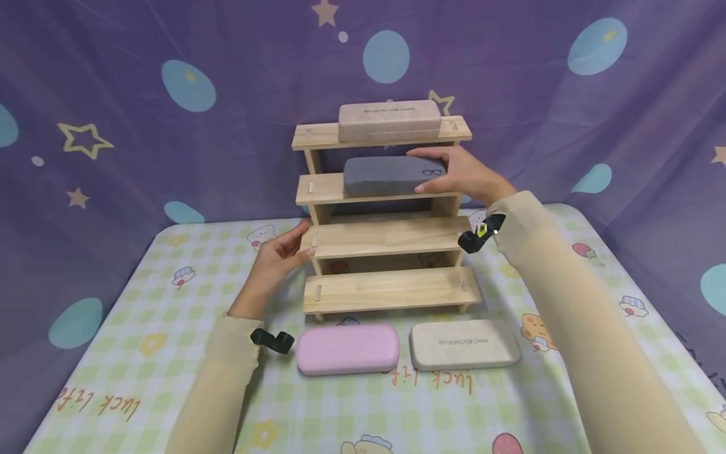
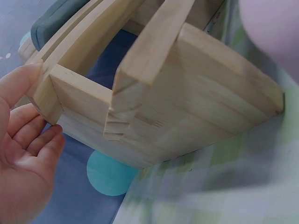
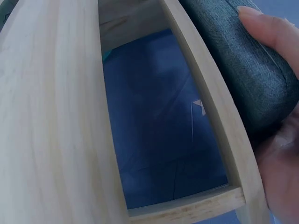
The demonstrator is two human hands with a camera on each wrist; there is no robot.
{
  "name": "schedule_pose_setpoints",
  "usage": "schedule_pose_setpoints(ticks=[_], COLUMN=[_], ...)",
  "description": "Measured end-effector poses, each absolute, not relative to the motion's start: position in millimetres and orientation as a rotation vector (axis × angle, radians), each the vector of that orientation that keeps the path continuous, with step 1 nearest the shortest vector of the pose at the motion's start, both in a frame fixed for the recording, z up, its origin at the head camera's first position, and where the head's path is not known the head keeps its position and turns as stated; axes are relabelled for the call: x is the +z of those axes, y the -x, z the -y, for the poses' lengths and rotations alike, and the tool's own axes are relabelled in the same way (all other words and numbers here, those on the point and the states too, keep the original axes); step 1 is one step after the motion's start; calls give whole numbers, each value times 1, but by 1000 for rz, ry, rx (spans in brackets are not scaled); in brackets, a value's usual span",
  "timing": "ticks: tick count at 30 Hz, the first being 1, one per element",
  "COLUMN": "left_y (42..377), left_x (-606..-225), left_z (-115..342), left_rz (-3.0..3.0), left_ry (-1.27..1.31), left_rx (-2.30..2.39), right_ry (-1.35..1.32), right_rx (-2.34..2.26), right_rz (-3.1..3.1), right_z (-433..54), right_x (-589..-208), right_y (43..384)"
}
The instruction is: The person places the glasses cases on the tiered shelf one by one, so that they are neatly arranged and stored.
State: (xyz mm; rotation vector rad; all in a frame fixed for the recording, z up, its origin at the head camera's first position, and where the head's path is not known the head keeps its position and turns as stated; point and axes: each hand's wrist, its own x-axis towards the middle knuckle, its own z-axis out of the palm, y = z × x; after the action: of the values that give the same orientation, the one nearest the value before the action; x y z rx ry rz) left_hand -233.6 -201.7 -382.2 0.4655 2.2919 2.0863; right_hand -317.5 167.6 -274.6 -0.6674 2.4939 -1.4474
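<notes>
A tiered wooden display stand (image 1: 391,236) rises in steps at the middle of the table. My right hand (image 1: 465,173) grips the right end of a blue-grey glasses case (image 1: 386,175), thumb at its front and fingers behind. This case lies along the second board from the top; its fabric surface (image 3: 252,60) shows close up in the right wrist view. At the stand's left side, my left hand (image 1: 280,258) holds the end of a lower board, thumb (image 2: 28,77) on its upper edge and fingers curled below. A pinkish-beige glasses case (image 1: 388,121) rests on the top board.
In front of the stand, a pink glasses case (image 1: 348,350) and an off-white glasses case (image 1: 465,345) lie side by side on the checked tablecloth (image 1: 198,302). A purple patterned curtain (image 1: 272,75) hangs close behind the stand.
</notes>
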Motion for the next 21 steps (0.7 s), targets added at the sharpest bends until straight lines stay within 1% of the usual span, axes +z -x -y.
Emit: schedule_pose_setpoints(ticks=[11,21], left_y=[233,232], left_x=[-382,-381], left_z=[201,201], left_rz=[-2300,-2295], left_ry=[-467,-461], left_rx=[2075,2081], right_ry=[628,648], right_rx=[-1446,-1411], right_rz=[-2501,-2530], right_z=[-164,-163], right_x=[-273,-274], right_y=[322,326])
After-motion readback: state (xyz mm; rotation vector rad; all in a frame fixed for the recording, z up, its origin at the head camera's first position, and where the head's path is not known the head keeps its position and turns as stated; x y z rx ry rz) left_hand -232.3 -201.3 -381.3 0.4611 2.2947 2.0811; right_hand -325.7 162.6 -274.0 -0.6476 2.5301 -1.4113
